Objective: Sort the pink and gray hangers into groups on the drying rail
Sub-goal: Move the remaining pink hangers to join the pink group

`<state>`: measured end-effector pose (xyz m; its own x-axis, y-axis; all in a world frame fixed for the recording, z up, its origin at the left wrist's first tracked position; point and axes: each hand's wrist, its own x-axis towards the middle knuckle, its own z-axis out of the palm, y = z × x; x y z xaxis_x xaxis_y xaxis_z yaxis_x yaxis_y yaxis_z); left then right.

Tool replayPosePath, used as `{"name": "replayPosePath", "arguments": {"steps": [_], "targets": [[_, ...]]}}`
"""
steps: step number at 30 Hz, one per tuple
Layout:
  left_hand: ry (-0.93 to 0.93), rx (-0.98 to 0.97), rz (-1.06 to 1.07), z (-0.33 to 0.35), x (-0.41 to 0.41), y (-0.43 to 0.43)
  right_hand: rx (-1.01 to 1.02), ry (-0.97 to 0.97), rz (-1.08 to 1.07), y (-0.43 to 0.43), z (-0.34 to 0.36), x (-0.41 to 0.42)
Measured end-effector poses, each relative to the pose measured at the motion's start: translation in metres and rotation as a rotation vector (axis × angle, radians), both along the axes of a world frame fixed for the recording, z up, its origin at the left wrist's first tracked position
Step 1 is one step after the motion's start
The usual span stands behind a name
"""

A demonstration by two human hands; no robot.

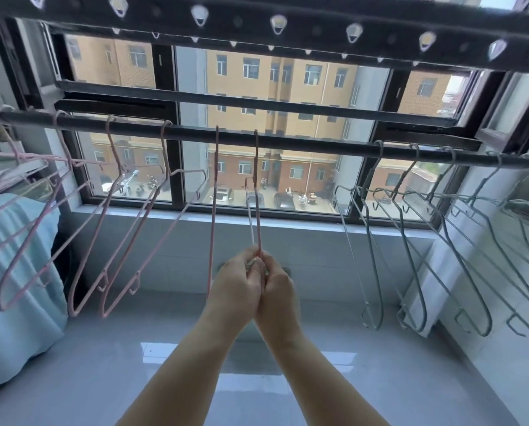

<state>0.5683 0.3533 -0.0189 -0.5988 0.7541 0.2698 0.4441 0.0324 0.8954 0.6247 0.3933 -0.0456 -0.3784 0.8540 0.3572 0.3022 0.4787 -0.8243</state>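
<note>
The thin pink wire hanger [257, 192] hangs by its hook from the middle of the dark round drying rail [287, 142]. It is edge-on to the camera, so it shows as a near-vertical line running down from the rail. The left hand [237, 284] and right hand [277, 290], fingers curled together, pinch its lowest bend. It looks light, springy and slick, and would likely steer better if gripped just under the rail.
</note>
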Motion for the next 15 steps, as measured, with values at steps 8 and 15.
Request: {"name": "replayPosePath", "arguments": {"steps": [8,15], "targets": [[-0.003,-0.032,0.002,-0.005,0.004,0.001,0.066,-0.030,0.089,-0.005,-0.007,0.013],[0.001,0.008,0.030,-0.009,0.017,0.007,0.002,-0.041,0.133,-0.008,-0.007,0.033]]}}
